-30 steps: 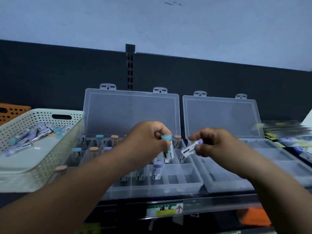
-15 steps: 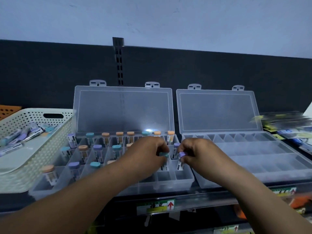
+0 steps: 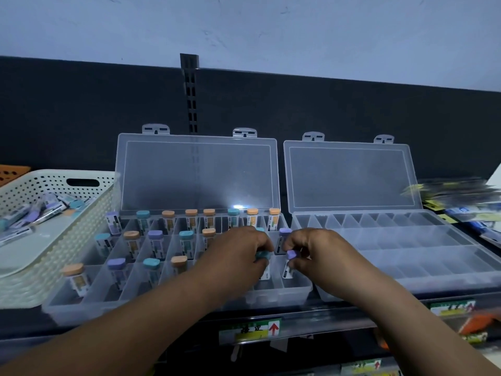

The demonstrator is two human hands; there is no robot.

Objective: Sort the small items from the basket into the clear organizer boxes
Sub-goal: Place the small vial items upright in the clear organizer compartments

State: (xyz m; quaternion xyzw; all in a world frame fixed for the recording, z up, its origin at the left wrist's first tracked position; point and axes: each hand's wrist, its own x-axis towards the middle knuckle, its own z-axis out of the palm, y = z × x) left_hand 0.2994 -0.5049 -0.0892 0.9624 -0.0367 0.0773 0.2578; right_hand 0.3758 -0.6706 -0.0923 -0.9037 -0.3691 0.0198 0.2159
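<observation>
Two clear organizer boxes sit open on the shelf. The left box [image 3: 81, 302] holds several small capped tubes with orange, teal and purple caps, standing upright in its compartments. The right box [image 3: 433, 267] has nothing in its compartments. My left hand [image 3: 238, 256] pinches a teal-capped tube [image 3: 263, 255] upright in a front-row compartment at the left box's right end. My right hand [image 3: 317, 251] pinches a purple-capped tube [image 3: 291, 255] in the compartment beside it. The cream basket [image 3: 54, 267] at the left holds more tubes [image 3: 40, 210] lying flat.
Both lids stand upright against the dark back panel [image 3: 325, 104]. An orange basket [image 3: 13, 173] peeks out behind the cream one. Blurred packaged goods [image 3: 461, 202] lie at the far right. Price labels [image 3: 249, 331] run along the shelf edge below.
Both hands came down from above the left box and lowered their tubes into its front-right compartments. The view has shifted slightly.
</observation>
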